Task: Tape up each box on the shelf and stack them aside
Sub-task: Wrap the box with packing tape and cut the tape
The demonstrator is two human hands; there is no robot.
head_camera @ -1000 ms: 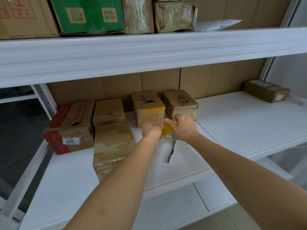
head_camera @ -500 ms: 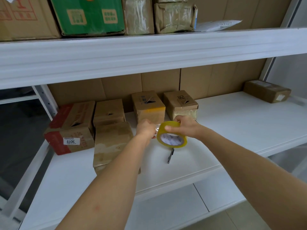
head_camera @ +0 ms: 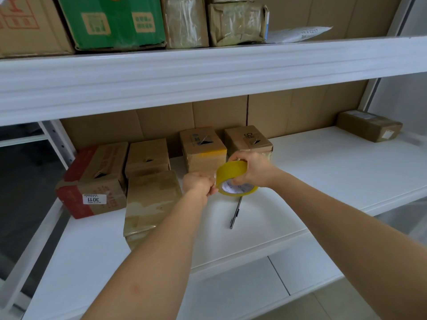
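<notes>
My right hand [head_camera: 250, 168] grips a yellow tape roll [head_camera: 232, 175] above the white shelf [head_camera: 323, 172]. My left hand [head_camera: 199, 184] pinches the clear tape end at the roll's left edge. Several cardboard boxes stand at the back left: a red-edged box [head_camera: 92, 181], a small box [head_camera: 147, 154], two boxes with torn tops [head_camera: 202, 146] [head_camera: 247, 138], and a taped box [head_camera: 150, 199] in front, partly behind my left forearm. A single brown box [head_camera: 368, 129] sits far right.
A pen [head_camera: 235, 212] lies on the shelf below the tape roll. The upper shelf [head_camera: 208, 72] overhangs, loaded with a green box [head_camera: 113, 21] and wrapped parcels [head_camera: 238, 21]. A lower shelf board [head_camera: 231, 292] shows beneath.
The tape roll has turned from flat between both hands to tilted with its core facing me. My left hand has shifted left, pulling at the tape end.
</notes>
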